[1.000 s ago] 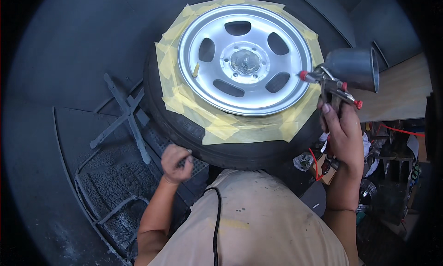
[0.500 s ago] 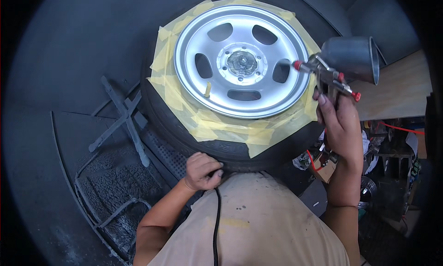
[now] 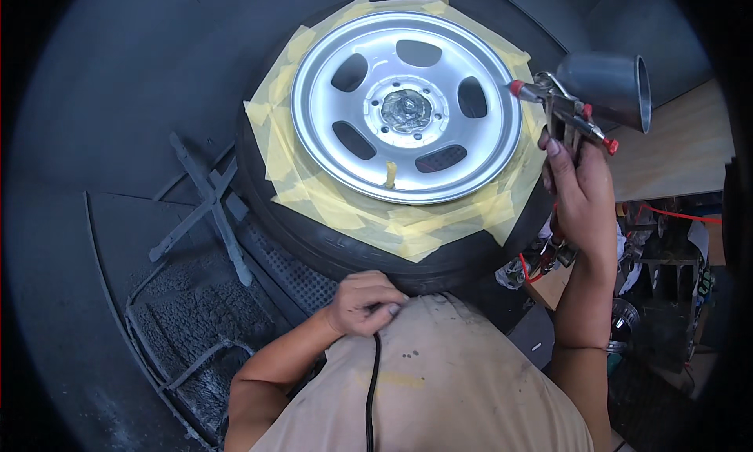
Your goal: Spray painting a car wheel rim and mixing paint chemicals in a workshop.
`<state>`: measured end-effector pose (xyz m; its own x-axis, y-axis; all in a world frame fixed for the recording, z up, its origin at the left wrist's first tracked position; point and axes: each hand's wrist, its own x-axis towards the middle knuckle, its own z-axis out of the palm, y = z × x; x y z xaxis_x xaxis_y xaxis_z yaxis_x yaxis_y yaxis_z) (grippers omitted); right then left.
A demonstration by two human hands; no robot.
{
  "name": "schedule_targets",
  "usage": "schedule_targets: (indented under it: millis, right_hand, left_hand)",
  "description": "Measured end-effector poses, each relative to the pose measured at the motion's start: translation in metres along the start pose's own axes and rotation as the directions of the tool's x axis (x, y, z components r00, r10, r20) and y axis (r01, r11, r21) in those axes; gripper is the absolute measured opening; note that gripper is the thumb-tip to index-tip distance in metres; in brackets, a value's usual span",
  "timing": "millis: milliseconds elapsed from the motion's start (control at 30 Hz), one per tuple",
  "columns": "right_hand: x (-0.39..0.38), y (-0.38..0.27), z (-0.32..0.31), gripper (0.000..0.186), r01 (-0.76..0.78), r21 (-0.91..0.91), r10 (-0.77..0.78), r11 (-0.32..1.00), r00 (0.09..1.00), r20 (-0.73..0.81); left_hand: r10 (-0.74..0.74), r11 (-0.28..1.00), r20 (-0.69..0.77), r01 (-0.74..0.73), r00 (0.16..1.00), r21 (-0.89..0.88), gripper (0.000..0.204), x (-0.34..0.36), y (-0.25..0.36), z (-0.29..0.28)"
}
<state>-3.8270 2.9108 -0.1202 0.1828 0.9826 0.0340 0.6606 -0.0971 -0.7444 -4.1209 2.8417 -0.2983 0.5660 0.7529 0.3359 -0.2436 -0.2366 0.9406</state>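
Note:
My right hand is wrapped round the grip of a spray gun with red knobs and a grey metal cup. The gun's red tip points left, over the right rim of a silver wheel with oval openings. Yellow masking tape rings the rim and covers part of a black tire. A tape-wrapped valve stem stands up near the rim's front. My left hand is curled at the tire's near edge, its fingertips hidden. A black cord hangs below that hand.
A grey-coated cross-shaped stand lies left of the tire, above a rough dark mat. At right are a wooden board, a red hose and cluttered shelves. Dark panels rise behind the wheel.
The wheel and tire have turned counter-clockwise, carrying the taped valve stem rightward along the front. My left hand has shifted right with the tire's edge. The spray gun has moved slightly up and right.

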Motion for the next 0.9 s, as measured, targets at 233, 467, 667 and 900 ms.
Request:
schedule_targets:
  millis: [233, 467, 667, 900]
  right_hand:
    - [-0.005, -0.012, 0.016, 0.017, -0.110, -0.067, 0.112, 0.992, 0.993, 0.027]
    - [0.001, -0.034, 0.052, 0.018, -0.028, -0.145, 0.045, 0.989, 0.992, 0.118]
    - [0.014, -0.027, 0.061, 0.018, -0.073, -0.330, 0.053, 0.941, 0.996, -0.069]
    - [0.020, -0.067, 0.073, 0.015, -0.190, 0.009, 0.184, 0.982, 0.963, 0.196]
  left_hand:
    - [0.124, 0.878, -0.267, 0.019, 0.956, 0.478, 0.020, 0.001, 0.000, -0.108]
    - [0.136, 0.799, -0.149, -0.020, 0.979, 0.601, 0.015, 0.001, -0.018, -0.120]
    - [0.118, 0.909, -0.155, -0.044, 0.981, 0.414, 0.013, -0.001, -0.021, -0.108]
    - [0.073, 0.986, -0.074, -0.061, 0.995, 0.156, 0.017, 0.017, -0.016, -0.095]
